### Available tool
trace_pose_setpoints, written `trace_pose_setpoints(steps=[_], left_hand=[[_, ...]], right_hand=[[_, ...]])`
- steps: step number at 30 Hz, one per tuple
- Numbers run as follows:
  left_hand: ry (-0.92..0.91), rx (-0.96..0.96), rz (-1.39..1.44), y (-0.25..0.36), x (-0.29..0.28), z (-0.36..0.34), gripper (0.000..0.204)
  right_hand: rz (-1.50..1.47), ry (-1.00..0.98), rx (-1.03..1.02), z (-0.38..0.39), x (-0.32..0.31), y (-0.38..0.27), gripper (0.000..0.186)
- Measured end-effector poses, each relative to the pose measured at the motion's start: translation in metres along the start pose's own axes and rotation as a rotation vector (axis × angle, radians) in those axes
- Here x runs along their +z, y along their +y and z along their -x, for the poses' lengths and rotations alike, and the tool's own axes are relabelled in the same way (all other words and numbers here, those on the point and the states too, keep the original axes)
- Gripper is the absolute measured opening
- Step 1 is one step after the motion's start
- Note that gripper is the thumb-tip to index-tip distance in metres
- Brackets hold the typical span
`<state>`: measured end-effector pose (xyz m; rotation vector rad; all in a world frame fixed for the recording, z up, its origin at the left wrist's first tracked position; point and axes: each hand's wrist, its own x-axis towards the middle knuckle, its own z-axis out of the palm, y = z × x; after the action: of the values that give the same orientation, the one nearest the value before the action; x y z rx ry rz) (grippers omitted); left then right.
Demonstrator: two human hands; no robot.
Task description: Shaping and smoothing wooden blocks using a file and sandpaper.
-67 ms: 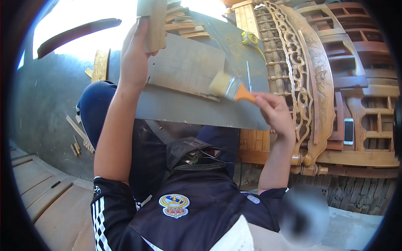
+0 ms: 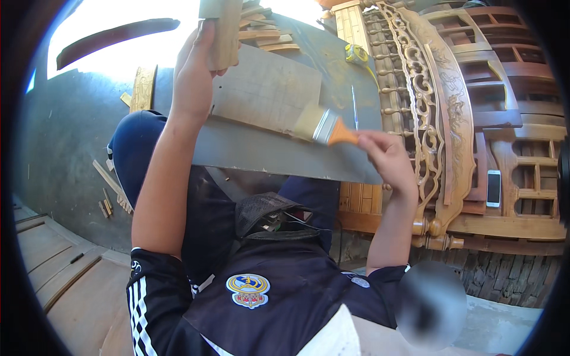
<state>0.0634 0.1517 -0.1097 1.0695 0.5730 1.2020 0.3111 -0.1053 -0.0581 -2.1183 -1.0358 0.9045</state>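
My right hand (image 2: 386, 155) pinches the orange handle of a wide paintbrush (image 2: 333, 132) by its end. The pale bristles point left and are blurred, over the near edge of a flat wooden board (image 2: 270, 89); whether they touch it I cannot tell. That board lies on a grey work surface (image 2: 255, 148) in front of me. Farther off and to the left, my left hand (image 2: 195, 77) is closed round a light wooden block (image 2: 225, 38), held upright. The block's top runs out of the picture, and part of my grip is hidden behind it.
Wood offcuts (image 2: 267, 34), a yellow tape measure (image 2: 356, 54) and a pen (image 2: 354, 107) lie on the grey surface. To the right stand carved wooden furniture panels (image 2: 439, 95), with a phone (image 2: 494, 188) on one. Wood strips (image 2: 110, 181) lie on the floor at left.
The paintbrush has shifted slightly left and down with my right hand. My left hand keeps its hold on the block, which sits slightly farther right in the picture.
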Motion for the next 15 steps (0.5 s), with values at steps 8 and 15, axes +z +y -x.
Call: trace_pose_setpoints(steps=[8,15], left_hand=[[-0.105,-0.024,-0.042,-0.007,-0.002,-0.005,0.051],[-0.024,0.082,-0.177,0.002,-0.010,-0.003,0.051]], right_hand=[[0.126,-0.036,-0.023,-0.002,-0.003,-0.027,0.032],[0.018,0.158,-0.001,-0.022,0.010,-0.046,0.029]])
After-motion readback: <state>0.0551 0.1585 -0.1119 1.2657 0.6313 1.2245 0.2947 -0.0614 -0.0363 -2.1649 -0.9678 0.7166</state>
